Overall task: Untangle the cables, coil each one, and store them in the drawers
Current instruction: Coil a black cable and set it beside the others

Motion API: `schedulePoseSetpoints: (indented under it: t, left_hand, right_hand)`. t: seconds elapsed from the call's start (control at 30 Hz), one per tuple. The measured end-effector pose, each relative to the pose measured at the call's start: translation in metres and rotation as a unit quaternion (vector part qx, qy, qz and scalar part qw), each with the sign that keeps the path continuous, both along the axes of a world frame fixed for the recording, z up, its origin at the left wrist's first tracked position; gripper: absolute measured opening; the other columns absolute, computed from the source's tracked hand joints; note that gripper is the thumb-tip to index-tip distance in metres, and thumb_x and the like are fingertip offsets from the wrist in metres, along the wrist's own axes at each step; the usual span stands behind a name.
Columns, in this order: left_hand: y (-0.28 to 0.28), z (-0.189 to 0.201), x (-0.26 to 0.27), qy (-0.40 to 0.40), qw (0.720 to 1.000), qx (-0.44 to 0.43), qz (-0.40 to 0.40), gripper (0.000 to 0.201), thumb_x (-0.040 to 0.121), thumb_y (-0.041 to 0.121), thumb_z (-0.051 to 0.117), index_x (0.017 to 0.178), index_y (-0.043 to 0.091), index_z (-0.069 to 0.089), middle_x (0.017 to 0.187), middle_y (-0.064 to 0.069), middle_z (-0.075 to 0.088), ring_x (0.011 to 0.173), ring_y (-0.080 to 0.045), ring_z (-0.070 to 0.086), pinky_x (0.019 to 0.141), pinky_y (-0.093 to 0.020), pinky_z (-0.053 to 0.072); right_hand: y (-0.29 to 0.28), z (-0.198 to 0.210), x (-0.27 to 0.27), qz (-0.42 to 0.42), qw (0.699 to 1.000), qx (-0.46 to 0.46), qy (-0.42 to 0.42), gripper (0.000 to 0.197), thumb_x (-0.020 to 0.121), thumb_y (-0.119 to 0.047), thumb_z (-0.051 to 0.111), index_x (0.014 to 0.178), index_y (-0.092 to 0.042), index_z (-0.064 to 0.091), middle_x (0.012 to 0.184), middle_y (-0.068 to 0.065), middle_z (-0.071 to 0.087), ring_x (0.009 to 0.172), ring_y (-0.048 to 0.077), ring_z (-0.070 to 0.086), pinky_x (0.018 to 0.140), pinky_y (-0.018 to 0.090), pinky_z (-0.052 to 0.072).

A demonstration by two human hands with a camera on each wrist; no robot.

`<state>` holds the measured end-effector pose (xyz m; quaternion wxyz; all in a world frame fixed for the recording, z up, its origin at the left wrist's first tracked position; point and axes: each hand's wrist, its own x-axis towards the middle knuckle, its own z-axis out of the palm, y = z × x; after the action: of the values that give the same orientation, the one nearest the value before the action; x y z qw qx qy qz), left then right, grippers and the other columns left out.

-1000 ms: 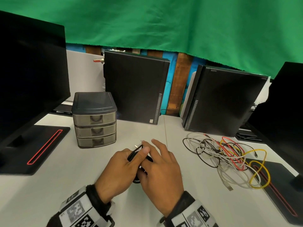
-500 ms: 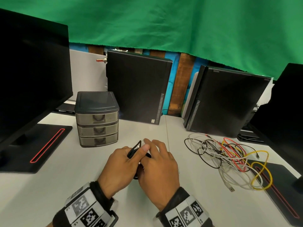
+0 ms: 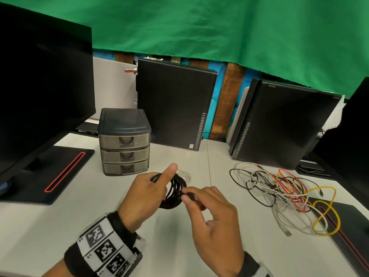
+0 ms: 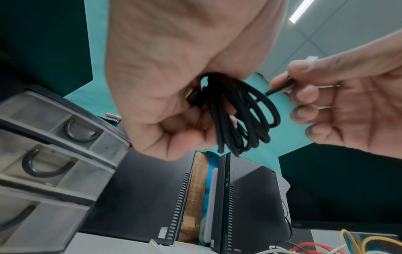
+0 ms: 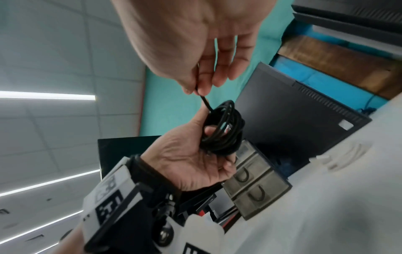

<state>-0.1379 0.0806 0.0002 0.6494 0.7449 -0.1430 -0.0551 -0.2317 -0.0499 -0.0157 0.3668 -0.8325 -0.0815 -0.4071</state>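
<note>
A black cable wound into a coil (image 3: 175, 191) (image 4: 241, 116) (image 5: 224, 130) hangs in front of me above the white table (image 3: 60, 226). My left hand (image 3: 151, 188) (image 4: 174, 106) (image 5: 195, 154) grips one side of the coil, thumb up. My right hand (image 3: 207, 204) (image 4: 326, 96) (image 5: 202, 72) pinches the cable's loose end beside the coil. A tangle of white, black, red and yellow cables (image 3: 283, 194) lies to the right. The grey three-drawer unit (image 3: 124, 142) (image 4: 47, 154) (image 5: 254, 183) stands behind my left hand, its drawers pushed in.
Two black computer cases (image 3: 173, 104) (image 3: 279, 124) stand at the back of the table. A monitor (image 3: 40, 86) with a black base (image 3: 52, 174) is on the left; another base (image 3: 347, 226) sits at the right edge, under part of the tangle.
My hands have drawn apart: the right one now pinches the cable's end to the right, and the coil that it covered shows in my left hand.
</note>
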Motion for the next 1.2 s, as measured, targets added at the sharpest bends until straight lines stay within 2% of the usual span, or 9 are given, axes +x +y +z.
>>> schedulePoseSetpoints:
  t: [0.3, 0.37, 0.47, 0.57, 0.67, 0.8, 0.9, 1.03, 1.2]
  left_hand:
    - [0.000, 0.011, -0.005, 0.045, 0.995, -0.080, -0.040, 0.056, 0.074, 0.069, 0.056, 0.039, 0.027, 0.040, 0.046, 0.009, 0.033, 0.048, -0.010, 0.037, 0.070, -0.036, 0.041]
    - [-0.001, 0.011, -0.007, 0.020, 0.996, -0.068, -0.051, 0.054, 0.073, 0.068, 0.056, 0.040, 0.027, 0.045, 0.047, 0.007, 0.037, 0.051, -0.011, 0.039, 0.068, -0.032, 0.041]
    - [-0.008, 0.007, -0.012, -0.011, 0.997, -0.029, -0.073, 0.053, 0.070, 0.071, 0.053, 0.044, 0.024, 0.049, 0.049, 0.002, 0.047, 0.053, -0.011, 0.045, 0.059, -0.019, 0.039]
    - [-0.011, 0.009, -0.018, -0.029, 0.996, -0.013, -0.088, 0.051, 0.071, 0.069, 0.051, 0.050, 0.023, 0.056, 0.052, -0.001, 0.055, 0.051, -0.007, 0.047, 0.052, -0.011, 0.039]
    - [-0.011, 0.012, -0.020, -0.046, 0.995, -0.007, -0.090, 0.045, 0.072, 0.065, 0.053, 0.060, 0.023, 0.066, 0.053, -0.002, 0.057, 0.047, -0.004, 0.047, 0.050, -0.010, 0.039]
    - [-0.015, 0.006, -0.024, -0.060, 0.994, -0.006, -0.090, 0.037, 0.066, 0.063, 0.061, 0.056, 0.028, 0.065, 0.053, 0.005, 0.054, 0.047, -0.003, 0.046, 0.050, -0.013, 0.039]
    - [-0.019, 0.005, -0.032, -0.067, 0.989, -0.034, -0.124, 0.019, 0.069, 0.051, 0.068, 0.059, 0.035, 0.067, 0.055, 0.009, 0.058, 0.052, -0.001, 0.052, 0.054, -0.014, 0.045]
    - [-0.019, 0.005, -0.035, -0.076, 0.984, -0.054, -0.150, 0.029, 0.072, 0.051, 0.070, 0.071, 0.022, 0.070, 0.061, 0.004, 0.061, 0.058, -0.008, 0.057, 0.056, -0.020, 0.048]
    - [-0.009, 0.012, -0.017, -0.142, 0.982, 0.016, -0.121, 0.021, 0.081, 0.048, 0.065, 0.093, 0.035, 0.077, 0.087, 0.010, 0.074, 0.082, -0.008, 0.068, 0.073, -0.018, 0.050]
  right_hand:
    - [-0.025, -0.021, -0.025, 0.061, 0.977, -0.204, -0.023, 0.017, 0.083, -0.006, 0.074, 0.098, -0.014, 0.075, 0.094, -0.006, 0.065, 0.084, 0.014, 0.057, 0.066, 0.027, 0.050]
    - [-0.032, -0.018, -0.030, 0.045, 0.986, -0.157, 0.035, 0.008, 0.083, -0.028, 0.075, 0.090, -0.024, 0.072, 0.108, -0.016, 0.066, 0.098, 0.006, 0.062, 0.071, 0.025, 0.053]
    - [-0.022, -0.002, -0.032, 0.025, 0.992, 0.098, 0.073, 0.036, 0.070, -0.053, 0.078, 0.080, -0.022, 0.064, 0.112, -0.013, 0.070, 0.105, 0.011, 0.066, 0.081, 0.018, 0.050]
    - [-0.023, 0.015, -0.021, 0.045, 0.936, 0.282, 0.208, 0.049, 0.072, -0.058, 0.080, 0.086, -0.019, 0.054, 0.101, -0.009, 0.072, 0.095, 0.006, 0.067, 0.076, 0.017, 0.049]
    - [-0.032, 0.021, -0.015, 0.066, 0.936, 0.157, 0.309, 0.043, 0.081, -0.062, 0.058, 0.083, -0.019, 0.059, 0.082, -0.011, 0.067, 0.083, 0.001, 0.061, 0.076, 0.020, 0.044]
    - [-0.036, 0.006, -0.016, -0.016, 0.935, -0.080, 0.346, 0.061, 0.091, -0.067, 0.029, 0.092, -0.020, 0.067, 0.088, -0.006, 0.068, 0.092, 0.005, 0.056, 0.090, 0.029, 0.044]
    - [-0.038, 0.005, -0.009, 0.110, 0.899, 0.137, 0.401, 0.030, 0.100, -0.049, 0.046, 0.125, -0.038, 0.056, 0.114, -0.014, 0.069, 0.108, 0.002, 0.063, 0.097, 0.030, 0.050]
    - [-0.041, 0.011, -0.003, 0.241, 0.794, 0.408, 0.381, 0.039, 0.086, -0.024, 0.061, 0.124, -0.016, 0.063, 0.108, 0.011, 0.072, 0.091, 0.023, 0.072, 0.069, 0.036, 0.057]
    - [-0.045, 0.014, -0.001, 0.217, 0.867, 0.329, 0.305, 0.028, 0.089, -0.028, 0.066, 0.111, -0.011, 0.064, 0.092, 0.003, 0.070, 0.063, 0.016, 0.058, 0.047, 0.022, 0.040]
